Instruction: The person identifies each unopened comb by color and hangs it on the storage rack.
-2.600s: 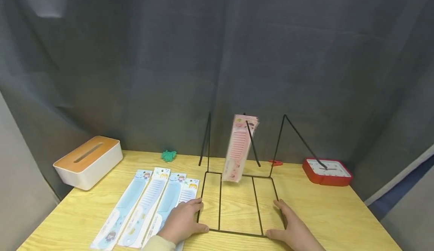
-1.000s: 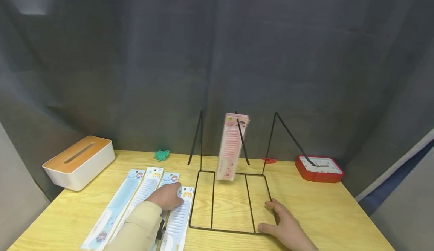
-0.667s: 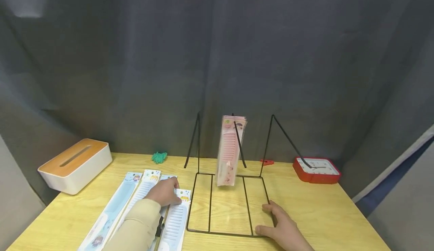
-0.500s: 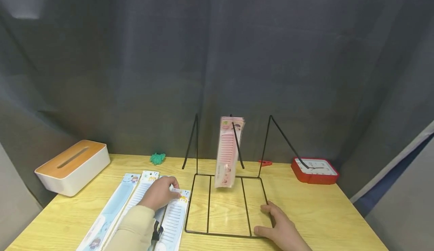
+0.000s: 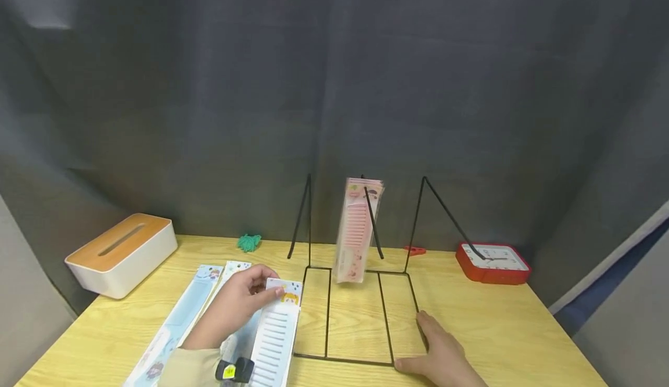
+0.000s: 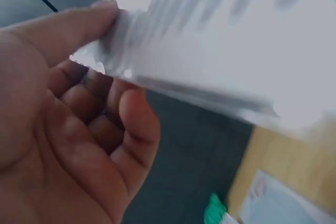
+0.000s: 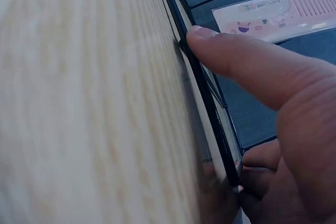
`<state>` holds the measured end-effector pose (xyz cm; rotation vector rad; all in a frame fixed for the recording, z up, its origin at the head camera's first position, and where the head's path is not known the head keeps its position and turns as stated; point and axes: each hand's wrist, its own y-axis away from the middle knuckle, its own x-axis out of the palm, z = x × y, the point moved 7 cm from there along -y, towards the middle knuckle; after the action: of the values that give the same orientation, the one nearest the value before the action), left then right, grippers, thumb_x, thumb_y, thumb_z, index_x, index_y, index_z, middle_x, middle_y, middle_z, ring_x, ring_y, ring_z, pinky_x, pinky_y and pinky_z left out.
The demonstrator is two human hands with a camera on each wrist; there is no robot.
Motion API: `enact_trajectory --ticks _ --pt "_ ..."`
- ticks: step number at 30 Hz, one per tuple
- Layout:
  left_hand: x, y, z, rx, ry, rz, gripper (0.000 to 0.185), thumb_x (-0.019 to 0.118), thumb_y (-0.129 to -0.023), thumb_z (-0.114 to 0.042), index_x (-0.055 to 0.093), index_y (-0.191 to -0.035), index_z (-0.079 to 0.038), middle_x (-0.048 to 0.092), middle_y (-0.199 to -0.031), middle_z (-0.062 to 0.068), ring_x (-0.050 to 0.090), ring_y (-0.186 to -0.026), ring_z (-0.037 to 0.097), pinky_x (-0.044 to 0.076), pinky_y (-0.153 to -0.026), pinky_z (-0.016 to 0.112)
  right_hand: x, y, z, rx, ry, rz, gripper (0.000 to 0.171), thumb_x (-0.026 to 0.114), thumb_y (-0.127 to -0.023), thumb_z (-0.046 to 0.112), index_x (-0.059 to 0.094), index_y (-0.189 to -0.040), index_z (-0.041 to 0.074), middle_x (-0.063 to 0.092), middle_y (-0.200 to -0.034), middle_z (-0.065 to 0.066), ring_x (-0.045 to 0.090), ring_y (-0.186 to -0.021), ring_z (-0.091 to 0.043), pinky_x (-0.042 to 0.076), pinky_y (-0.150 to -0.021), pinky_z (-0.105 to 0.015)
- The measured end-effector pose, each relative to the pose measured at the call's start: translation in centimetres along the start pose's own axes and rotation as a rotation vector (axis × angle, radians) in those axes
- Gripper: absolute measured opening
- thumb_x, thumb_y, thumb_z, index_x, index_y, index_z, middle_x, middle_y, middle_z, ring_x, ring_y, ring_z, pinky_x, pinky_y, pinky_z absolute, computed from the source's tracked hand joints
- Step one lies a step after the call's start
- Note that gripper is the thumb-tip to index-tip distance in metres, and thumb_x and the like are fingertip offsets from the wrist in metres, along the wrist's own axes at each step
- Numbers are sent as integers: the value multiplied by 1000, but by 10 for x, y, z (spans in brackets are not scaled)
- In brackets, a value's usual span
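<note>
My left hand (image 5: 235, 303) pinches the top end of a packaged comb (image 5: 274, 340), a pale one on a white card, between thumb and fingers. In the left wrist view the comb pack (image 6: 210, 51) tilts up off the table. Other packaged blue combs (image 5: 183, 317) lie to its left, partly behind my sleeve. My right hand (image 5: 444, 352) holds the front right corner of a black wire display rack (image 5: 360, 362), thumb on the front bar and fingers by the side bar. From the rack's middle hook hang several packaged pink combs (image 5: 355, 236).
A white tissue box (image 5: 122, 256) with a wooden lid stands at the back left. Green yarn (image 5: 248, 242) lies behind the combs, and a red clip (image 5: 415, 250) behind the rack. At the back right lies a red clock (image 5: 493, 264). A dark curtain (image 5: 334, 85) hangs behind.
My left hand has left the rack's front left corner, moved onto the combs, and lifted the rightmost pack by its top end. The right hand stays at the rack's corner.
</note>
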<state>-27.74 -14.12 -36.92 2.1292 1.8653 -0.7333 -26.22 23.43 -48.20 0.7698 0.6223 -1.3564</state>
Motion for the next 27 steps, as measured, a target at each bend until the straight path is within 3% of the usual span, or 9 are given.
enact_trajectory --ticks 4,8,11,15,17,20,27 --pt "0 10 -26 73 91 64 22 76 -90 -30 70 -101 -13 66 -86 3 56 -74 17 48 -64 27 -2 -1 -4 2 44 -1 126 87 -65 60 29 -151 -12 26 -156 -35 23 -143 -54 17 -107 -77" --pt "-6 24 -52 154 266 74 17 74 -93 -21 69 -100 -6 69 -89 4 61 -75 16 53 -67 27 -3 -2 -6 3 48 -5 128 87 -63 63 31 -150 -12 27 -156 -34 24 -143 -54 19 -106 -77" --pt "-12 32 -73 252 424 13 6 71 -94 -9 69 -97 -4 68 -90 1 62 -77 13 54 -69 26 -4 -1 -7 2 63 -11 126 86 -64 63 32 -150 -12 29 -155 -34 26 -142 -54 22 -105 -77" --pt "-18 36 -94 340 561 -151 5 70 -93 -4 71 -91 -8 67 -91 0 59 -80 12 52 -70 26 -5 -1 -7 5 65 -11 124 85 -65 63 32 -150 -11 29 -155 -34 26 -141 -55 22 -104 -78" --pt "-18 35 -99 332 591 -229 7 72 -92 -3 72 -90 -10 67 -91 0 59 -81 13 51 -70 25 -4 -2 -6 12 57 -10 125 86 -65 64 32 -150 -10 29 -156 -34 26 -141 -55 22 -104 -78" --pt "-16 34 -103 307 607 -292 7 72 -91 0 72 -91 -7 67 -87 1 58 -80 13 51 -70 25 -3 -3 -4 20 60 -9 124 86 -65 63 33 -150 -10 29 -155 -34 27 -141 -55 23 -104 -77" --pt "-13 35 -106 281 609 -328 5 71 -91 1 71 -93 -4 66 -85 1 59 -79 14 51 -69 25 -3 -2 -3 15 90 -25 121 86 -66 62 34 -150 -9 30 -155 -33 28 -141 -53 25 -103 -77"
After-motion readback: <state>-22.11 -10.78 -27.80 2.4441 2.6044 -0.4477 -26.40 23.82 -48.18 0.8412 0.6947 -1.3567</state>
